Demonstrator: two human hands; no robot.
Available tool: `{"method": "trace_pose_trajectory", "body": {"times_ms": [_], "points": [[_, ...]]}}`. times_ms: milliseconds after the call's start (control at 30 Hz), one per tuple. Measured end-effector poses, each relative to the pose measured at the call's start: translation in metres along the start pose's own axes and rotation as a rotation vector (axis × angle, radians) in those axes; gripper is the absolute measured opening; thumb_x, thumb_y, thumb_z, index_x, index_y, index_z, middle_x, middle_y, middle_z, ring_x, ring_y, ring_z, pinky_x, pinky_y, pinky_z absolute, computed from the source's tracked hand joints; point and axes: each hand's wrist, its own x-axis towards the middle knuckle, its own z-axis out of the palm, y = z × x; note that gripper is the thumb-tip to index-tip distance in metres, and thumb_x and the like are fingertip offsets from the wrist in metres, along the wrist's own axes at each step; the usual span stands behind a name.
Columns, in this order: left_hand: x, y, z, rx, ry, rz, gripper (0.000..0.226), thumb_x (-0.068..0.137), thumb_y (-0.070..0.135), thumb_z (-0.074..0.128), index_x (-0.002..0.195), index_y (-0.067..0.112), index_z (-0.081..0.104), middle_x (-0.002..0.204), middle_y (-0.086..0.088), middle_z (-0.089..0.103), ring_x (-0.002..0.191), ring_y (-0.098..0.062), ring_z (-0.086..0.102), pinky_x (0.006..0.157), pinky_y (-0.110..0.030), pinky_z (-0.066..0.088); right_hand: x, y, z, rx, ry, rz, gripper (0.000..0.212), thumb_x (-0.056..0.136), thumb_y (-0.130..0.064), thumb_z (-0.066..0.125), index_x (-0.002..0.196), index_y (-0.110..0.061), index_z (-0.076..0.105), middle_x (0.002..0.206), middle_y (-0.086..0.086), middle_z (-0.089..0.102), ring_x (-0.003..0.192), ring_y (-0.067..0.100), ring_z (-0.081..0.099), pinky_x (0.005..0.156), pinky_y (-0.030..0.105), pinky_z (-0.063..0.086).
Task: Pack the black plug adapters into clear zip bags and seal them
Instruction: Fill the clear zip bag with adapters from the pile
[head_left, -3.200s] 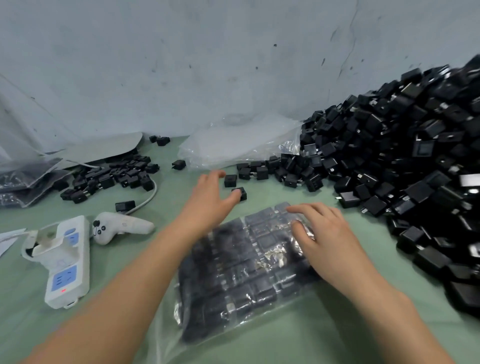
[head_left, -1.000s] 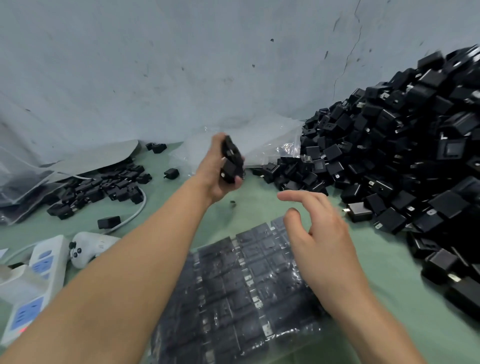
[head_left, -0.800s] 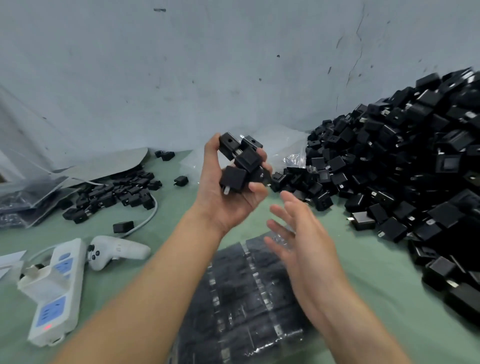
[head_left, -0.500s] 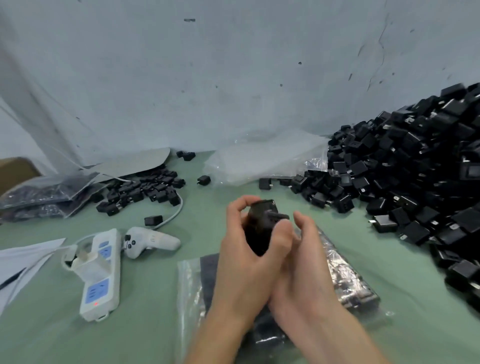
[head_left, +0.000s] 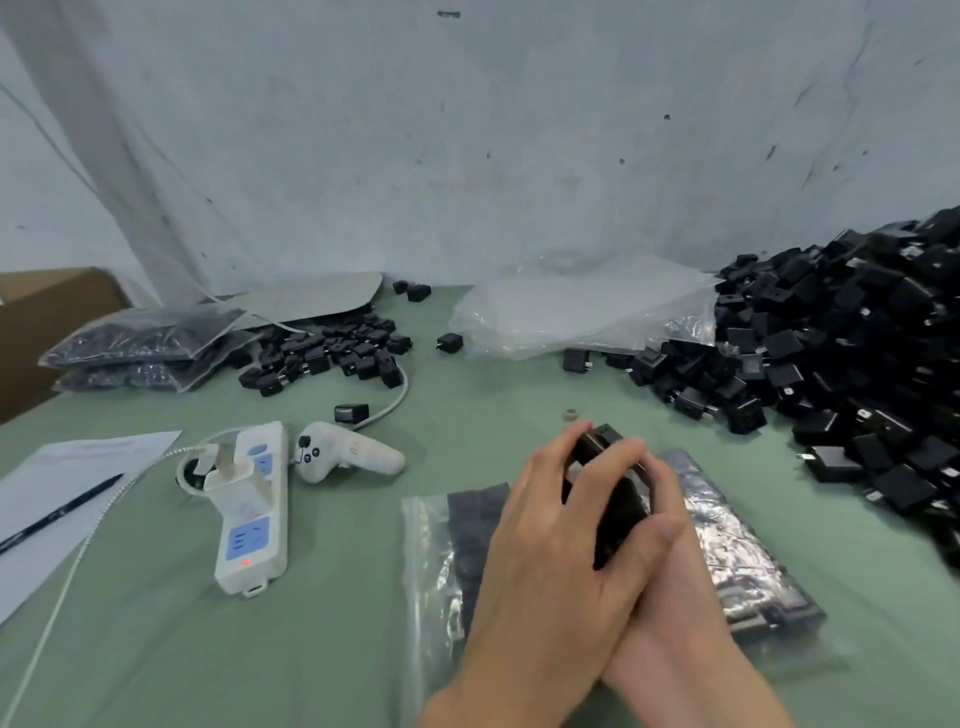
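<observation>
Low in the middle of the view, just above the green tabletop (head_left: 322, 639), both hands close round a stack of black adapters (head_left: 615, 501). The left hand (head_left: 556, 566) lies on top, fingers curled over the far end and thumb across the near side. The right hand (head_left: 675, 561) cups the stack from beneath and from the right, so each grip is tight on it. The stack's long axis runs away from the person toward the wall, its far end poking out past the fingertips.

Under the hands a filled zip bag (head_left: 737, 551) lies flat, its clear unfilled edge to the left; the hands hide too much to tell its long axis. To the right rises a big pile of loose adapters (head_left: 857, 364), with empty clear bags (head_left: 582, 312) beside it against the wall. To the left are a white power strip (head_left: 252, 519), a white controller (head_left: 348, 457), a smaller heap of adapters (head_left: 332, 353) and two more filled bags (head_left: 140, 343).
</observation>
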Motion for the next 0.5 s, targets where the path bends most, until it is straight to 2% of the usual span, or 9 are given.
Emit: {"method": "trace_pose_trajectory", "body": {"times_ms": [100, 167, 233, 267, 300, 367, 433, 467, 500], "points": [[-0.003, -0.006, -0.005, -0.030, -0.061, -0.018, 0.034, 0.092, 0.061, 0.049, 0.124, 0.051, 0.045, 0.150, 0.031, 0.027, 0.137, 0.005, 0.034, 0.107, -0.036, 0.042, 0.005, 0.001, -0.008, 0.038, 0.050, 0.077, 0.042, 0.079, -0.056, 0.070, 0.099, -0.020, 0.079, 0.105, 0.002, 0.071, 0.103, 0.022, 0.069, 0.092, 0.032, 0.051], [-0.006, -0.006, -0.005, -0.021, -0.034, -0.006, 0.030, 0.092, 0.059, 0.050, 0.120, 0.050, 0.044, 0.150, 0.035, 0.024, 0.140, 0.005, 0.030, 0.110, -0.037, 0.038, 0.007, 0.005, -0.011, 0.075, 0.007, 0.114, 0.049, 0.078, -0.056, 0.071, 0.113, -0.022, 0.076, 0.116, 0.003, 0.068, 0.116, 0.022, 0.065, 0.105, 0.035, 0.043], [-0.008, -0.002, -0.006, -0.061, 0.023, 0.018, 0.026, 0.094, 0.060, 0.049, 0.117, 0.050, 0.043, 0.147, 0.036, 0.031, 0.140, 0.006, 0.030, 0.114, -0.036, 0.033, 0.005, 0.011, -0.012, 0.136, 0.010, 0.098, 0.039, 0.084, -0.051, 0.068, 0.108, -0.022, 0.077, 0.116, 0.001, 0.069, 0.116, 0.021, 0.065, 0.111, 0.035, 0.038], [-0.010, 0.001, -0.007, -0.110, 0.065, 0.027, 0.024, 0.095, 0.058, 0.049, 0.116, 0.051, 0.043, 0.143, 0.035, 0.039, 0.138, 0.007, 0.034, 0.115, -0.033, 0.032, 0.010, 0.010, -0.015, 0.240, -0.032, 0.102, 0.029, 0.091, -0.045, 0.063, 0.103, -0.024, 0.078, 0.114, 0.001, 0.071, 0.111, 0.019, 0.068, 0.107, 0.033, 0.043], [-0.010, 0.005, -0.007, -0.162, 0.106, 0.030, 0.021, 0.095, 0.056, 0.050, 0.115, 0.052, 0.045, 0.137, 0.032, 0.047, 0.134, 0.005, 0.041, 0.112, -0.029, 0.033, 0.011, 0.008, -0.019, 0.305, -0.041, 0.090, 0.022, 0.100, -0.035, 0.056, 0.107, -0.030, 0.076, 0.116, 0.002, 0.072, 0.108, 0.016, 0.070, 0.100, 0.032, 0.049], [-0.008, 0.016, -0.011, -0.260, 0.169, 0.034, 0.020, 0.097, 0.053, 0.052, 0.117, 0.055, 0.048, 0.124, 0.023, 0.059, 0.120, -0.004, 0.057, 0.099, -0.024, 0.046, 0.013, 0.005, -0.022, 0.214, -0.016, 0.012, 0.026, 0.104, -0.021, 0.052, 0.119, -0.032, 0.069, 0.125, 0.009, 0.069, 0.108, 0.016, 0.070, 0.089, 0.029, 0.056], [-0.004, 0.025, -0.020, -0.347, 0.214, 0.077, 0.021, 0.105, 0.042, 0.043, 0.122, 0.045, 0.055, 0.110, 0.004, 0.069, 0.097, -0.022, 0.070, 0.077, -0.008, 0.050, 0.010, 0.006, -0.012, -0.079, 0.047, -0.108, 0.020, 0.094, -0.028, 0.066, 0.110, -0.018, 0.074, 0.115, 0.015, 0.073, 0.100, 0.021, 0.073, 0.080, 0.030, 0.060], [-0.003, 0.023, -0.026, -0.405, 0.239, 0.107, 0.028, 0.110, 0.030, 0.032, 0.124, 0.033, 0.056, 0.099, -0.015, 0.071, 0.080, -0.039, 0.071, 0.064, 0.003, 0.039, 0.007, 0.006, -0.009, -0.085, 0.028, -0.074, 0.027, 0.088, -0.035, 0.071, 0.102, -0.013, 0.075, 0.109, 0.015, 0.074, 0.097, 0.023, 0.074, 0.076, 0.032, 0.061], [-0.001, 0.016, -0.038, -0.464, 0.267, 0.088, 0.031, 0.110, 0.026, 0.026, 0.125, 0.025, 0.054, 0.086, -0.023, 0.070, 0.068, -0.045, 0.069, 0.056, 0.006, 0.029, 0.007, 0.003, -0.002, 0.018, 0.077, -0.022, 0.035, 0.082, -0.041, 0.074, 0.097, -0.009, 0.075, 0.106, 0.015, 0.075, 0.098, 0.025, 0.072, 0.073, 0.032, 0.061]]}}
